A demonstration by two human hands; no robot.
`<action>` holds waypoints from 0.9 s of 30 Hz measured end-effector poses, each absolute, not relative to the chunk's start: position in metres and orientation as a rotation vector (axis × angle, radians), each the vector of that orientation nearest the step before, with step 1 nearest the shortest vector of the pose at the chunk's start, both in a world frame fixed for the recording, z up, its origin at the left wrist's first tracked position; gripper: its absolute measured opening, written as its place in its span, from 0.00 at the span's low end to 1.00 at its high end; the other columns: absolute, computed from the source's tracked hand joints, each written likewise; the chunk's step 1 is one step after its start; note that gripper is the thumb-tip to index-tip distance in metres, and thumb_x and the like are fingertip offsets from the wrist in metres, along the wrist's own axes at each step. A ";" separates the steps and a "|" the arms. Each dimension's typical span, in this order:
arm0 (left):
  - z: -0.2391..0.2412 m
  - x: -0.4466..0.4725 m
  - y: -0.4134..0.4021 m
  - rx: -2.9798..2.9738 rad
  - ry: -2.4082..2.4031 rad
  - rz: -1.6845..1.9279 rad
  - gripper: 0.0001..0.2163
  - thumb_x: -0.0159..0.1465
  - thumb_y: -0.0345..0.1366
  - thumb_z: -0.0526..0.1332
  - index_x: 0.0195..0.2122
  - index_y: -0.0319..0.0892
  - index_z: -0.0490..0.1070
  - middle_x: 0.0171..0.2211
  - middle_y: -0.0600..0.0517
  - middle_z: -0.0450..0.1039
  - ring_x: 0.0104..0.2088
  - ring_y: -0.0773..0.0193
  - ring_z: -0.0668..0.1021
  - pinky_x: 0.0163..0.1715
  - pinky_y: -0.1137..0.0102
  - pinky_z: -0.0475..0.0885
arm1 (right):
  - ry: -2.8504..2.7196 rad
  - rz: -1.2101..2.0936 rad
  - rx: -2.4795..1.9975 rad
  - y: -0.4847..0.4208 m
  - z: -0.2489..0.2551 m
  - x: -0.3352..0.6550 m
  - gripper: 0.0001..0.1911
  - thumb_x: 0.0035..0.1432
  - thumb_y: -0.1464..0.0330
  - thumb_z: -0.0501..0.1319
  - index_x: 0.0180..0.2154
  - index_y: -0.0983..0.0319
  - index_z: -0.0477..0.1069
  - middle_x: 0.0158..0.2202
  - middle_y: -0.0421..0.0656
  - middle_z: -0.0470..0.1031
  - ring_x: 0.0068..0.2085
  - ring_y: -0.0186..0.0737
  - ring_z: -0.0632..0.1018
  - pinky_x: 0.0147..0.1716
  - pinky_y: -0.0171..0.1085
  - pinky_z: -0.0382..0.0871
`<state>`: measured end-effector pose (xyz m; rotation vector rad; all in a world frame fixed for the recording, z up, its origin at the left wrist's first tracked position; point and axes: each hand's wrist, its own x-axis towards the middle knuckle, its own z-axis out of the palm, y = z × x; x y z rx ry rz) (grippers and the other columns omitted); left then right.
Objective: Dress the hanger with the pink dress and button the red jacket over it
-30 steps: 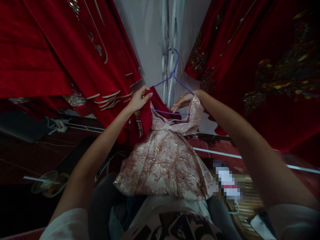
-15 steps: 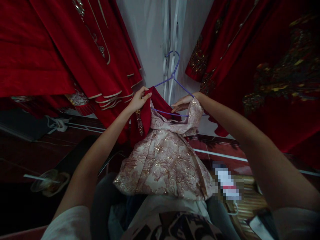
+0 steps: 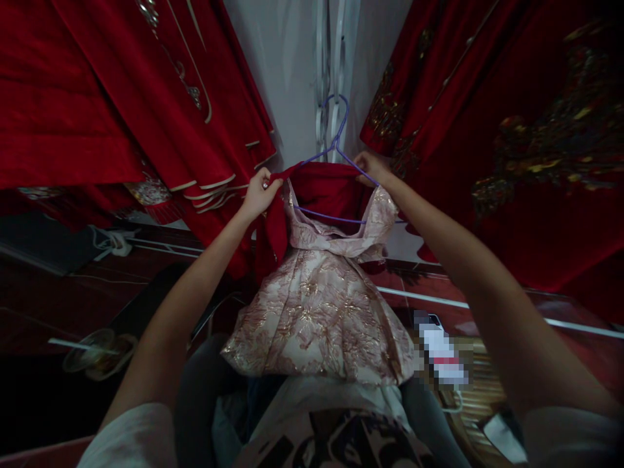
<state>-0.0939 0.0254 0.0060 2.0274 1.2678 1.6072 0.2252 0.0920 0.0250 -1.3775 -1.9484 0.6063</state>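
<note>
A small pink and gold brocade dress (image 3: 322, 312) hangs on a purple wire hanger (image 3: 336, 140) in front of me. A red velvet garment (image 3: 324, 188) is draped over the hanger behind the dress top. My left hand (image 3: 257, 192) is closed on the left edge of the red garment. At the hanger's right shoulder, my right hand (image 3: 369, 166) is closed on the red garment's other edge. The hanger's hook rests among white straps (image 3: 327, 65) on the wall.
Red embroidered robes hang on the left (image 3: 121, 97) and on the right (image 3: 511, 130). A plastic cup with a straw (image 3: 95, 351) lies on the dark floor at lower left. A blurred-out object (image 3: 441, 357) sits at lower right near a woven surface (image 3: 480, 390).
My right hand rose from the dress's right shoulder to the hanger's upper arm. The red garment is now spread across the hanger between both hands. My left hand shifted slightly left.
</note>
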 end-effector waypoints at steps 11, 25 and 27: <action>0.005 -0.096 0.012 2.081 1.289 1.650 0.15 0.55 0.34 0.63 0.23 0.43 0.54 0.19 0.58 0.51 0.22 0.71 0.60 0.23 0.72 0.57 | -1.520 -0.309 -1.441 -0.006 0.025 0.284 0.22 0.48 0.79 0.51 0.45 0.58 0.67 0.53 0.53 0.62 0.56 0.54 0.62 0.56 0.55 0.53; 0.012 -0.068 -0.015 2.171 1.167 1.532 0.13 0.55 0.35 0.62 0.25 0.44 0.54 0.18 0.59 0.55 0.19 0.72 0.61 0.21 0.73 0.54 | -1.359 -0.135 -1.651 -0.012 0.035 0.333 0.14 0.47 0.74 0.63 0.38 0.66 0.78 0.37 0.55 0.79 0.36 0.46 0.78 0.41 0.42 0.70; 0.011 -0.066 -0.017 2.164 1.154 1.491 0.13 0.55 0.35 0.62 0.25 0.44 0.54 0.18 0.59 0.55 0.19 0.72 0.60 0.20 0.74 0.54 | -1.376 -0.100 -1.606 -0.022 0.043 0.333 0.16 0.47 0.74 0.64 0.41 0.66 0.79 0.38 0.54 0.80 0.36 0.46 0.78 0.41 0.43 0.70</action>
